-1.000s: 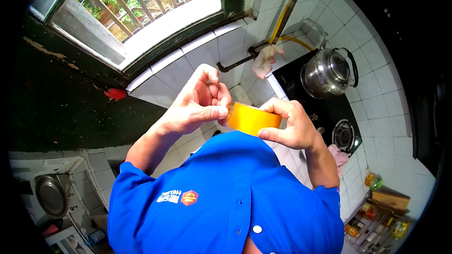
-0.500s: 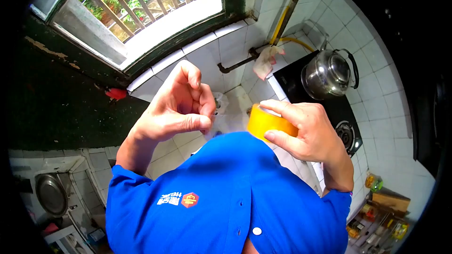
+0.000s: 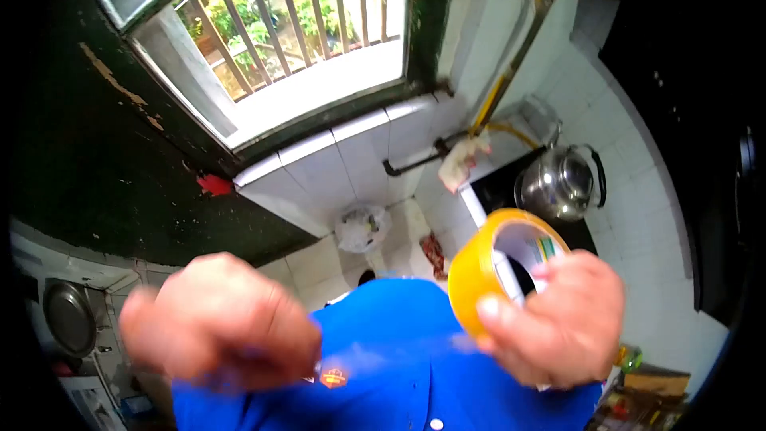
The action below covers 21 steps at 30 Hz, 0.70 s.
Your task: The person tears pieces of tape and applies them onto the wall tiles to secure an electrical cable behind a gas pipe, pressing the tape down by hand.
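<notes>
My right hand (image 3: pixel 562 323) grips a roll of yellow packing tape (image 3: pixel 471 275), with fingers in its white core and the thumb on the near edge. From the roll a faint see-through strip of tape (image 3: pixel 375 357) runs leftward in front of the blue shirt (image 3: pixel 383 307). At its other end is my left hand (image 3: pixel 219 323), blurred by motion, its fingers curled closed. The fingertips that pinch the strip are hidden.
A steel kettle (image 3: pixel 557 183) stands on the black stove at right. Below the barred window, a plastic bag (image 3: pixel 363 227) and a patterned red cloth (image 3: pixel 433 255) lie on the tiled floor. A pale rag (image 3: pixel 463 164) hangs by the pipe.
Both hands have come lower and farther apart, the left one now curled with its back showing. The tape roll has tilted so its open core shows. The camera view has shifted.
</notes>
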Motion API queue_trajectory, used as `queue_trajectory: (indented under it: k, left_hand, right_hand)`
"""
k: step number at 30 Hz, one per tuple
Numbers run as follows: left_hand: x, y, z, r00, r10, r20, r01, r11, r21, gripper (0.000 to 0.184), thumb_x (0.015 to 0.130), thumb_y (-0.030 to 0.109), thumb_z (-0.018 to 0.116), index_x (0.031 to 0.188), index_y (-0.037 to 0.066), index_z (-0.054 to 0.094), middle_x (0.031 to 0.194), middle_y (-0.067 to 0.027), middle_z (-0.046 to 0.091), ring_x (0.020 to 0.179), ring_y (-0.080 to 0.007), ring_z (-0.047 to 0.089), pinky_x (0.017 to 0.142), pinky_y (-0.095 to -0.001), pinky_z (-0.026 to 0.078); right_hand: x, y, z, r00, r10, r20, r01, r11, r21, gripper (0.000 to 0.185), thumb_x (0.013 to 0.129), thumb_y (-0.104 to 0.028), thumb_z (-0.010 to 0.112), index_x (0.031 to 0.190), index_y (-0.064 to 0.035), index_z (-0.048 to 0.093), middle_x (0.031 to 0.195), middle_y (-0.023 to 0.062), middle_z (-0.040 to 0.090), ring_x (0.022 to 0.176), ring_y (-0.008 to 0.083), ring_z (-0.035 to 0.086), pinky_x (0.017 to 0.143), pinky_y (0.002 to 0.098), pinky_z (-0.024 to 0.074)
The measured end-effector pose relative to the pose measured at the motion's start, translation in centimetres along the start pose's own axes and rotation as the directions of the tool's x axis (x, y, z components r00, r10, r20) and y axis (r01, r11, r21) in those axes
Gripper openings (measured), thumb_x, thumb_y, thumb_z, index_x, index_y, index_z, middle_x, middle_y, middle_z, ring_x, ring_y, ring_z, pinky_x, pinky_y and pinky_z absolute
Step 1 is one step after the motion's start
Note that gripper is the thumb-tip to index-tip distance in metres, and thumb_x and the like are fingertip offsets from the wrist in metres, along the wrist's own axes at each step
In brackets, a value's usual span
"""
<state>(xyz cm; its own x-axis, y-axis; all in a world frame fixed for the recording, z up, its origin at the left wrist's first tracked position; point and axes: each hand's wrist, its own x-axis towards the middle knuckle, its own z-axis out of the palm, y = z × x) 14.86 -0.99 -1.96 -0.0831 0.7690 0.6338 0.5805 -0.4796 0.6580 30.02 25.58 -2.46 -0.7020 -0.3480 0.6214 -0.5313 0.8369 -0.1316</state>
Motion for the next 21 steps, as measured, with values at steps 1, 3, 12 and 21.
queue_trajectory:
  k: [1,3,12,21]
  left_hand:
    - [-0.5,1.7,0.6,0.994,0.046,-0.103,-0.044,0.999,0.03,0.02,0.099,0.02,0.041,0.084,0.006,0.043,0.06,-0.0122,0.062,0.046,-0.0199,0.062,0.041,-0.0285,0.051]
    - [0.1,2.7,-0.6,0.966,0.247,-0.081,-0.246,0.969,0.026,0.024,0.103,0.018,0.038,0.088,0.003,0.049,0.068,-0.0163,0.067,0.055,-0.0236,0.067,0.048,-0.0317,0.056]
    - [-0.5,1.4,1.4,0.873,0.167,-0.458,-0.176,0.984,0.024,0.014,0.098,0.009,0.057,0.096,0.007,0.044,0.058,-0.0181,0.062,0.042,-0.0277,0.061,0.044,-0.0326,0.059]
    - [0.0,2.6,-0.5,0.908,0.304,-0.288,-0.3,0.952,0.058,0.014,0.088,0.007,0.056,0.101,0.01,0.051,0.075,-0.0126,0.063,0.062,-0.023,0.063,0.057,-0.0321,0.053]
  right_hand:
    - [0.5,-1.1,-0.7,1.0,-0.002,-0.028,0.001,1.0,-0.028,0.027,0.083,-0.031,0.076,0.105,-0.0166,0.069,0.06,-0.0052,0.046,0.053,0.012,0.046,0.06,0.0281,0.0457]
    - [2.5,-3.0,-3.9,0.993,0.036,0.11,-0.03,0.998,-0.051,0.02,0.084,-0.036,0.075,0.097,-0.022,0.072,0.059,-0.0081,0.045,0.053,0.0072,0.045,0.062,0.0242,0.0449]
    - [3.7,-2.8,-3.5,0.982,0.095,0.161,-0.093,0.995,-0.019,0.022,0.084,-0.034,0.075,0.098,-0.0177,0.072,0.06,-0.0076,0.048,0.054,0.0078,0.048,0.068,0.0273,0.0482]
    - [4.0,-5.7,-5.9,0.995,-0.044,0.095,0.065,0.971,-0.229,0.023,0.076,-0.028,0.075,0.099,-0.0287,0.074,0.076,-0.0058,0.049,0.067,0.0119,0.047,0.07,0.0303,0.041]
